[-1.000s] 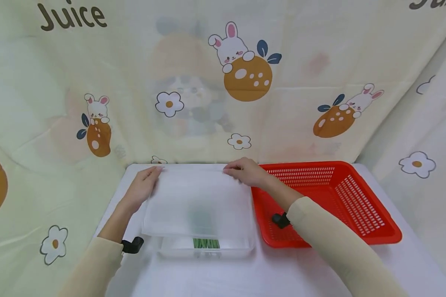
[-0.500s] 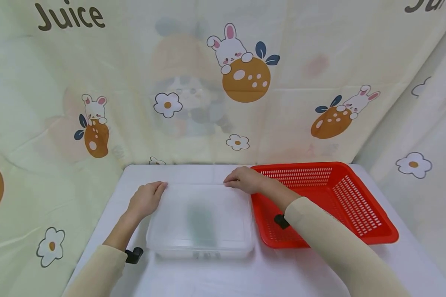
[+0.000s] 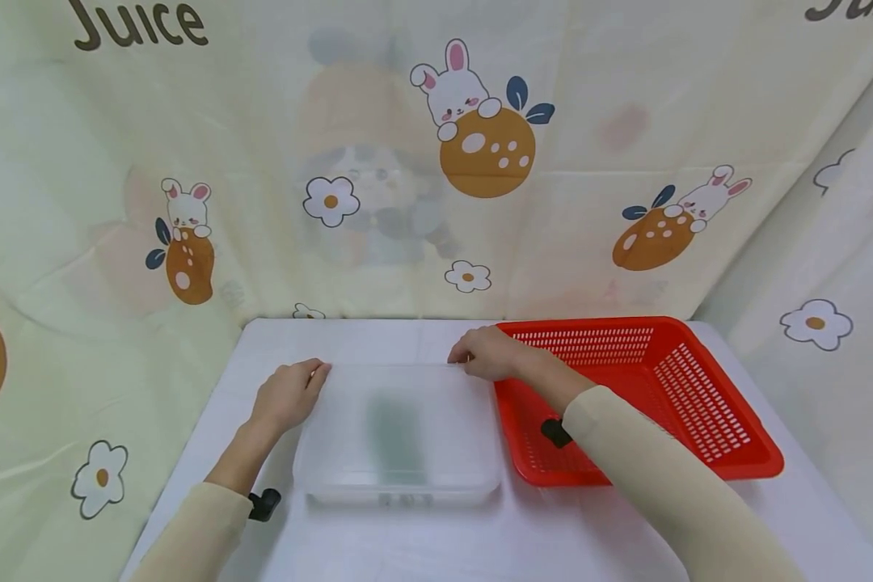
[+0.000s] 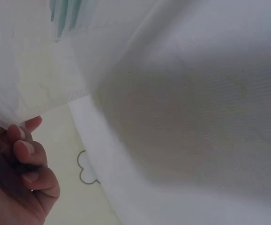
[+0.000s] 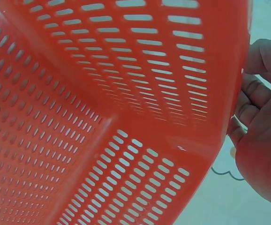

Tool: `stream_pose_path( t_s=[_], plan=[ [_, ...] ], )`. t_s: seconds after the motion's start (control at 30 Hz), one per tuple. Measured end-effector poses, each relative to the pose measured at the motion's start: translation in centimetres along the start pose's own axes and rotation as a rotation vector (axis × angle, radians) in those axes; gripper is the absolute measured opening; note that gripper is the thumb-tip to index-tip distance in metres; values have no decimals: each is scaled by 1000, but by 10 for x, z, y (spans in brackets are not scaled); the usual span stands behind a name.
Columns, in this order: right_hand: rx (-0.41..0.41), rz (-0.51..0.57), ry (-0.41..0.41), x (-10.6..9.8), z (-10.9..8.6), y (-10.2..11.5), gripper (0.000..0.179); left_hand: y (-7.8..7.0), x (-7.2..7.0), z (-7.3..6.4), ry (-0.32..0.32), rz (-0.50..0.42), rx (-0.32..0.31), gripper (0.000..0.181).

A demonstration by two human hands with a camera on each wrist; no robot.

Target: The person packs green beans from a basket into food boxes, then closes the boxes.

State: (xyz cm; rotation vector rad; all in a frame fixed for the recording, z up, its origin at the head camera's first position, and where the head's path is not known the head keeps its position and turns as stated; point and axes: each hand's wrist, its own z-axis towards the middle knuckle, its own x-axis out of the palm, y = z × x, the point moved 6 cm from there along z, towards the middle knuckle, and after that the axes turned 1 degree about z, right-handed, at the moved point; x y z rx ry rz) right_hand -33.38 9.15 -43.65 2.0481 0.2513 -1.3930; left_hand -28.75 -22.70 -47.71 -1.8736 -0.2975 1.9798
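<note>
A frosted, clear plastic lid (image 3: 436,420) lies over a shallow clear box (image 3: 451,497) on the white table. Through it a long green patch shows blurred; green strips (image 4: 69,16) appear behind the plastic in the left wrist view. My left hand (image 3: 288,398) pinches the lid's back left corner between thumb and curled fingers. At the back edge, near the right corner, my right hand (image 3: 491,353) holds the lid with bent fingers. In the right wrist view that hand's fingertips are hidden behind the red basket wall.
Right beside the box stands a red slotted basket (image 3: 698,461), with my right forearm reaching across it. A patterned cloth (image 3: 567,242) hangs behind the table's back edge.
The lid has come down toward me and its front now covers the green strips seen uncovered before. Both hands moved down with it, then shifted only slightly.
</note>
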Motion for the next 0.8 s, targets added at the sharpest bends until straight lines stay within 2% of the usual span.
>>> stream_pose_path(
  t_s=[0.3, 0.5, 0.6, 0.7, 0.8],
  plan=[
    [1, 77, -9, -10, -14, -5, 35, -1, 5, 0, 12, -22, 32, 38],
    [-62, 13, -17, -7, -18, -3, 36, -2, 4, 3, 29, 0, 29, 34],
    [-75, -26, -35, -2, -15, -2, 36, -3, 3, 3, 13, 10, 39, 33],
    [-70, -50, -40, 2, -14, -1, 35, -8, -3, 2, -25, 7, 78, 39],
    [-101, -99, -84, 5, -17, 0, 35, -25, -12, 1, -52, -12, 155, 52]
  ],
)
